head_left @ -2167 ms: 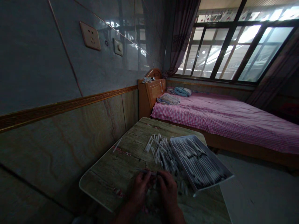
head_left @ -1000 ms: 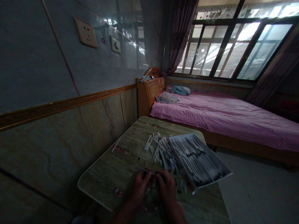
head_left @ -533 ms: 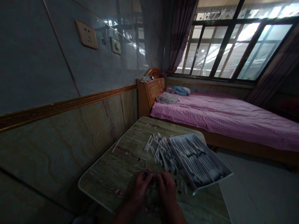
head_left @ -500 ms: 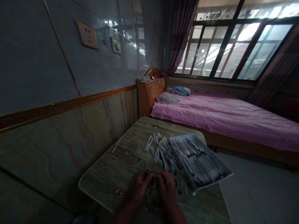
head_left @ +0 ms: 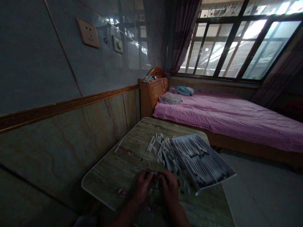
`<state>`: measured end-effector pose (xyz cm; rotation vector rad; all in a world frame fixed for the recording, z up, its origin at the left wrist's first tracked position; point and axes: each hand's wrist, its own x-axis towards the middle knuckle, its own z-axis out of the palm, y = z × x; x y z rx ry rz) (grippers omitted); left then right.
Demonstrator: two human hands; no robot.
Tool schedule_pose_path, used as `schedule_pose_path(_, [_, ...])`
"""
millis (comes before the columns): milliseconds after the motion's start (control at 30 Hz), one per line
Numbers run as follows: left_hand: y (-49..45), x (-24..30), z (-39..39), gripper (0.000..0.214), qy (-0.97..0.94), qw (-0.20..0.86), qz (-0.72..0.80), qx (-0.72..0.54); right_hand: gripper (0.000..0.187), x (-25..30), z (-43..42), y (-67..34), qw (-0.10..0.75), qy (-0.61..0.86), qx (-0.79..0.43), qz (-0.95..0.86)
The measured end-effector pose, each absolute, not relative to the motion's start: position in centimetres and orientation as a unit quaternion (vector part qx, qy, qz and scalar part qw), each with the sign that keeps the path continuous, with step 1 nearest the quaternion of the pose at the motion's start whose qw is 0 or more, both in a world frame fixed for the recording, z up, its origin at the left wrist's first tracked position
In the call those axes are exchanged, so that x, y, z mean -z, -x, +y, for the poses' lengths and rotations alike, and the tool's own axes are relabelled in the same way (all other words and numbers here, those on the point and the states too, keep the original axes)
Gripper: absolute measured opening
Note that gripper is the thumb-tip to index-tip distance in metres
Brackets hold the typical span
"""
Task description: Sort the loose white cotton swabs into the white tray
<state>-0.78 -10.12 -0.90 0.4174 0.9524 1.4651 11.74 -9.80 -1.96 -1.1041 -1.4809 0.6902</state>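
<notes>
Over the near part of the table, my left hand [head_left: 142,186] pinches a thin, pale pen-like stick [head_left: 142,169] that points out to the left. Close beside it, my right hand [head_left: 169,188] has its thumb and fingers closed at the stick's other end. A small pale piece [head_left: 157,183] shows between the hands, too dim to name. Beyond them lies a loose pile of white and clear tubes [head_left: 165,153]. Small dark caps [head_left: 182,191] and short clear pieces are scattered right of my right hand.
A shallow white box [head_left: 216,154] at the table's right side holds rows of white pen-like sticks [head_left: 203,164] with dark ends. One tube [head_left: 119,144] lies by the left edge of the wood-patterned table [head_left: 101,179]. A tiled wall stands left, a bed [head_left: 213,116] behind.
My hands stay together over the same spot, with the right fingers slightly raised and curled differently. A small pale piece now shows beneath them. The view has shifted slightly.
</notes>
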Motion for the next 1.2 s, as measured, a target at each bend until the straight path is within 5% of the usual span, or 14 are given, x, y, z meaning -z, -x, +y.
schedule_pose_path(1200, [0.79, 1.03, -9.87, 0.044, -0.165, 0.629, 0.401, -0.646, 0.015, 1.63, -9.88, -11.87, 0.565, 0.469, -0.297, -0.61])
